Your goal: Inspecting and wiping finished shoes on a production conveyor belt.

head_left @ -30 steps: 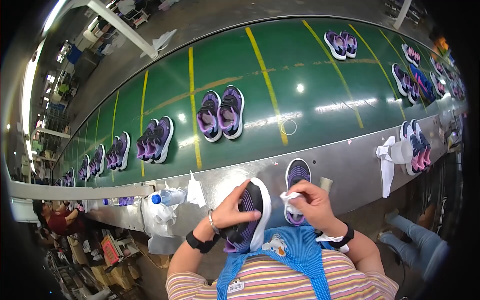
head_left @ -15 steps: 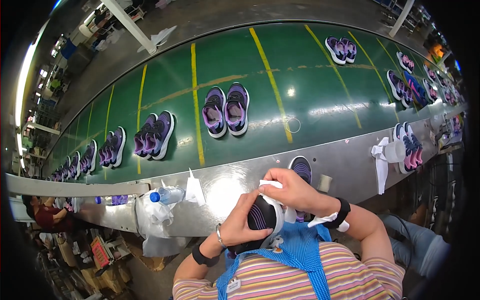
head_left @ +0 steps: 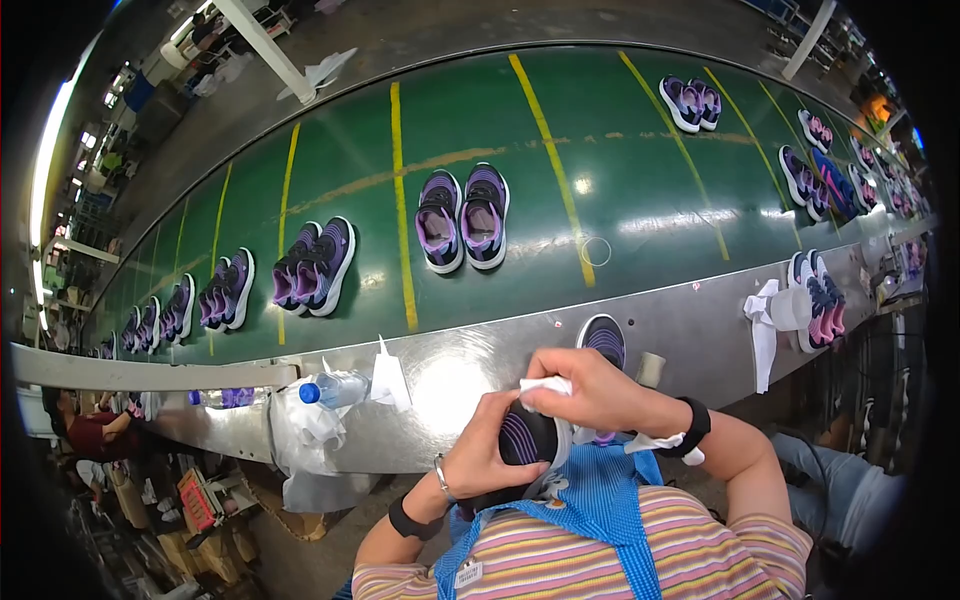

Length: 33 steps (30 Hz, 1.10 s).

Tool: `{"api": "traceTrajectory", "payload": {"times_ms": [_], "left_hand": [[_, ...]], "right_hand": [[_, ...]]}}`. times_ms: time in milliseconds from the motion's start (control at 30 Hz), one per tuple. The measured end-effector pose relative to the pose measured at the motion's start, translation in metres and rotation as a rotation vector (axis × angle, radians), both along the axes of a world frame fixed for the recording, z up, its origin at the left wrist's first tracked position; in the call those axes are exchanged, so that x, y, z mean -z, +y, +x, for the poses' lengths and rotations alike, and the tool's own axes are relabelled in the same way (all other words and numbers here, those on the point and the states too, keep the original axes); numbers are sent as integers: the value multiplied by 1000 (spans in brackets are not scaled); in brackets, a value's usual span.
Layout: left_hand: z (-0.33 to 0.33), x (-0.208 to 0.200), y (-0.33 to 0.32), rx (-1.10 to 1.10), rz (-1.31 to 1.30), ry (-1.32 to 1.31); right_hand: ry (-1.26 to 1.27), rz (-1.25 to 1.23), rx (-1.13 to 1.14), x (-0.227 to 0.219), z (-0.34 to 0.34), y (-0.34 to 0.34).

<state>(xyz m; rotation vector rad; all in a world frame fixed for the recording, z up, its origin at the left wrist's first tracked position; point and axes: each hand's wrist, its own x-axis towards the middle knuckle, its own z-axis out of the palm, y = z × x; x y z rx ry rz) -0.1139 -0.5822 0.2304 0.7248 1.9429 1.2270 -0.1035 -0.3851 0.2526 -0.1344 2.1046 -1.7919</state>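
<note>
A dark sneaker with purple stripes [head_left: 524, 438] is held up close to my apron, its toe towards the belt. My left hand [head_left: 474, 455] is closed round its side, thumb across the upper. In the fingers of my right hand [head_left: 592, 388] is pinched a folded white cloth [head_left: 547, 385], pressed near the edge of the sole. A second striped sneaker [head_left: 604, 337] rests on the metal ledge [head_left: 470, 345] just beyond my right hand. White strips hang at my right wristband.
Pairs of sneakers [head_left: 462, 220] stand on the green belt [head_left: 560, 100] with yellow lines. A water bottle [head_left: 340, 389] and crumpled white paper [head_left: 312, 415] lie at the ledge's left. A plastic cup [head_left: 790, 308] and a small spool [head_left: 650, 368] are right. Another person [head_left: 100, 432] sits far left.
The pairs on the belt have shifted slightly to the right. My right hand has moved a little down and right with the cloth along the sneaker's edge. The left hand keeps its hold.
</note>
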Motion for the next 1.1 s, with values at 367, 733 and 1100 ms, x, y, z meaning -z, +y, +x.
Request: {"api": "traceTrajectory", "payload": {"times_ms": [367, 733, 1100], "left_hand": [[-1, -19, -4, -63, -14, 71], [14, -4, 2, -124, -190, 328], [22, 5, -10, -266, -163, 468]], "right_hand": [[-292, -535, 466, 16, 13, -2], [-306, -256, 331, 2, 36, -25], [-312, -445, 447, 55, 82, -29]]}}
